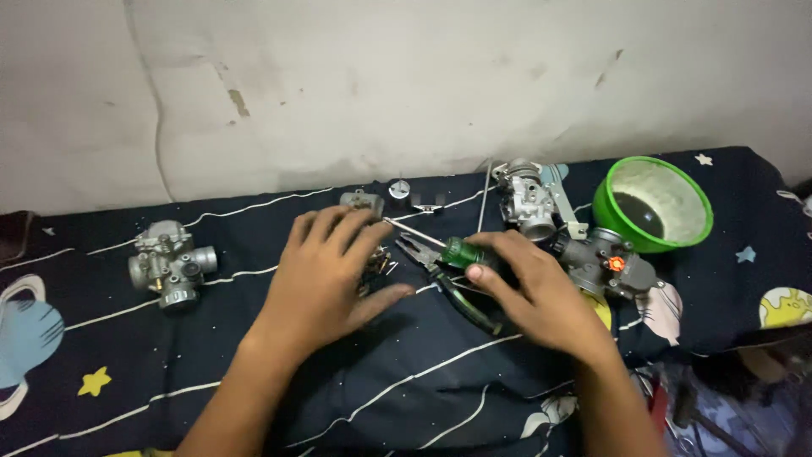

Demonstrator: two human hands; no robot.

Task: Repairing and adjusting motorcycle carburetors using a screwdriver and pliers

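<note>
- Your left hand (326,275) lies flat, covering a small part (378,264).
- Your right hand (533,292) grips the screwdriver (452,250) over the pliers (448,283).
- Three carburetors (172,264) lie untouched.

Left hand (326,271) covers most of a small metal part (378,264); its form cannot be told. Right hand (537,292) hides the screwdriver (461,251) handle's rear. Lower right corner blurred.

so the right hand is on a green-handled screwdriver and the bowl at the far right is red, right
Not quite: the bowl is green, not red, as the head view shows. The rest holds: the right hand grips the green-handled screwdriver, and the bowl sits at the far right of the dark patterned cloth.
</note>
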